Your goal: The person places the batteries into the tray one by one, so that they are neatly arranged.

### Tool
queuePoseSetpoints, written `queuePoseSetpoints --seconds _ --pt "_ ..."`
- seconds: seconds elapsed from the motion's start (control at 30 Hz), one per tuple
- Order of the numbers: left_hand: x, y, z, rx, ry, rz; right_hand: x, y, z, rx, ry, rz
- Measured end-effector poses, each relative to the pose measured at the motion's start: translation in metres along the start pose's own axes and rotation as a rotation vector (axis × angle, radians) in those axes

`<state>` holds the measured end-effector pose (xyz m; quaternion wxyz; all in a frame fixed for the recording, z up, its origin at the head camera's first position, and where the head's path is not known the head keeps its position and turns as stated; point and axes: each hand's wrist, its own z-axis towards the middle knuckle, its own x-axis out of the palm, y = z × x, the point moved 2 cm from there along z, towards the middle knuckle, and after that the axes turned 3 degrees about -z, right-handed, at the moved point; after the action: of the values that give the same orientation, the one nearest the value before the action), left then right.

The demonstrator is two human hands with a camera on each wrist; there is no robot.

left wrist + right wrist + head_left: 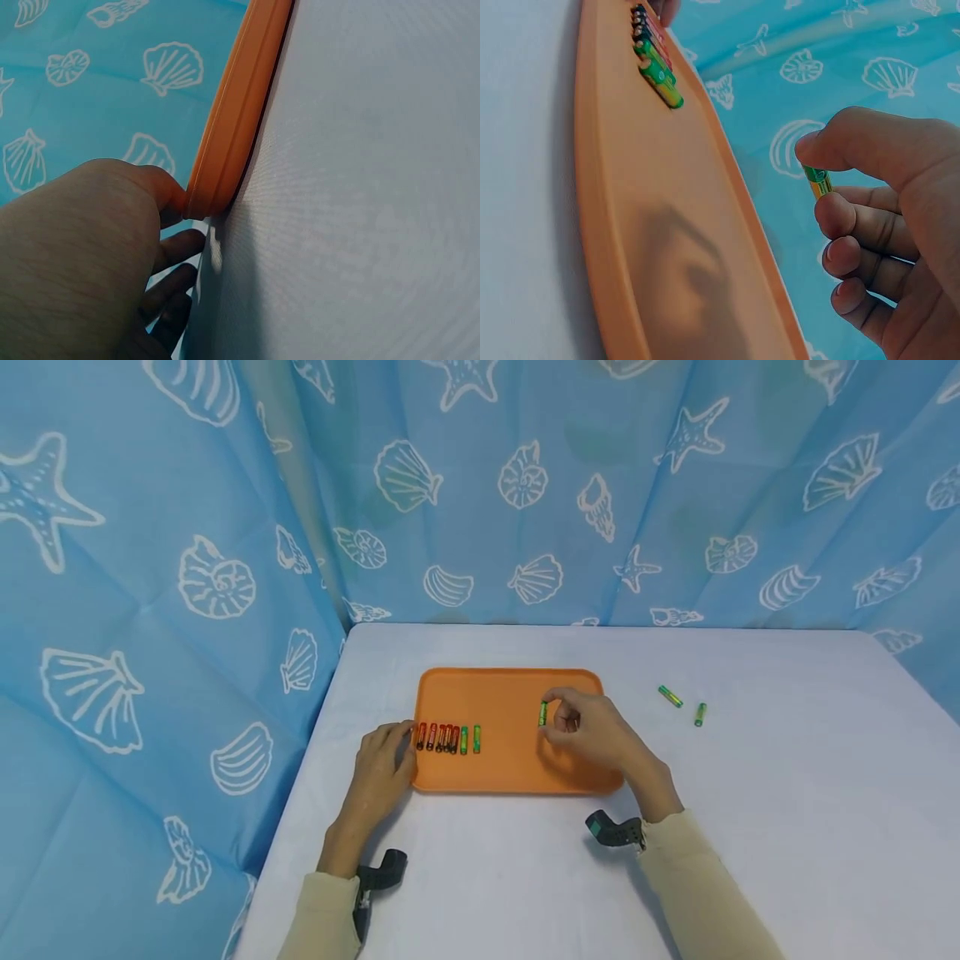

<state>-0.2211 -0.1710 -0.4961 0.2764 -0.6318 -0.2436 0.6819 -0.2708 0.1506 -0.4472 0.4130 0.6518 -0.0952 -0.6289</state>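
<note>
My right hand (588, 727) pinches a green-and-yellow battery (818, 180) between thumb and forefinger, held upright over the right part of the orange tray (510, 777). The other right fingers are loosely bent below it. At the tray's left edge, my left hand (382, 768) touches the rim with its thumb and fingertips, its fingers fairly straight. Within the tray's left side, several red-and-black batteries (431, 737) stand in a side-by-side row. Two green batteries (477, 739) continue that row on its right.
Right of the tray, a green battery (670, 696) lies slanted on the white tablecloth (787, 793), and another green battery (700, 715) lies close to it. A blue shell-print curtain (480, 535) hangs behind and to the left of the table.
</note>
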Motion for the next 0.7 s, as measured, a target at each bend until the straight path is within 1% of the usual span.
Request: queuePoseSetpoints --seconds 0.17,0.4,0.47,0.7 --pt "-0.002 -0.001 -0.001 0.028 -0.002 -0.003 0.006 0.009 0.002 -0.007 -0.009 0.002" --pt "0.000 0.002 -0.003 0.026 -0.010 0.003 0.019 0.020 0.006 -0.074 -0.024 -0.034" --pt "0.001 0.002 -0.004 0.030 -0.016 0.001 0.022 0.023 0.007 -0.077 -0.018 -0.040" --pt "0.001 -0.003 -0.004 0.002 -0.009 0.001 0.029 0.031 0.010 -0.050 0.028 -0.009"
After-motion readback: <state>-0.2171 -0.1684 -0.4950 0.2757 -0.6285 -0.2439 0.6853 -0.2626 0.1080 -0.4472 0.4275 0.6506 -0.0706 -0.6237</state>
